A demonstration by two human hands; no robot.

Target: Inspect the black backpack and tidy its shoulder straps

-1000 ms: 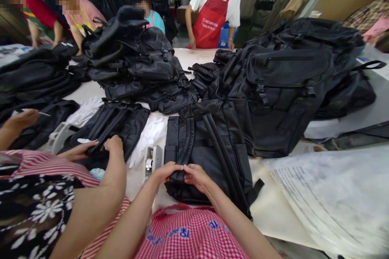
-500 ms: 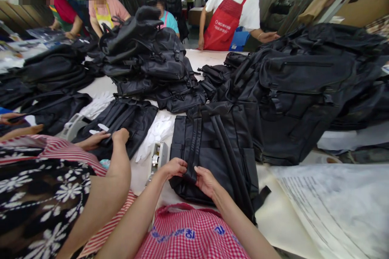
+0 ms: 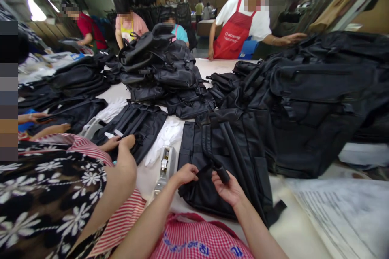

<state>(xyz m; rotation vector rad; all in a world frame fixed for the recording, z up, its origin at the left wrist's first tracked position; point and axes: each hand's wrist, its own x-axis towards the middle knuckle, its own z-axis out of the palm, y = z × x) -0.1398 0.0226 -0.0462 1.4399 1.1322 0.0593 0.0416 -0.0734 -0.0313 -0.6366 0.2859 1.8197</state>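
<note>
A black backpack (image 3: 252, 141) lies flat before me on the table, its two padded shoulder straps uppermost. My right hand (image 3: 228, 189) is closed around the lower end of the left-hand shoulder strap (image 3: 224, 175), which is lifted and bent up off the bag. To its left, my left hand (image 3: 187, 174) pinches a thin black webbing strap (image 3: 204, 172) just above the bag's lower part. The other shoulder strap (image 3: 235, 149) rests on the bag, and a loose black strap end (image 3: 277, 211) sticks out at the lower right corner.
A metal-and-white tool (image 3: 165, 166) stands left of the bag, near white gloves (image 3: 167, 135). Piles of black backpacks (image 3: 161, 64) rise behind and to the right (image 3: 316, 101). A co-worker's hands (image 3: 126, 142) handle another bag at left. A printed plastic sheet (image 3: 349, 210) lies at right.
My right hand has lifted the shoulder strap's lower end and bent it up, to the right. The hands are farther apart, with the webbing between them. The view has tilted up and shifted left.
</note>
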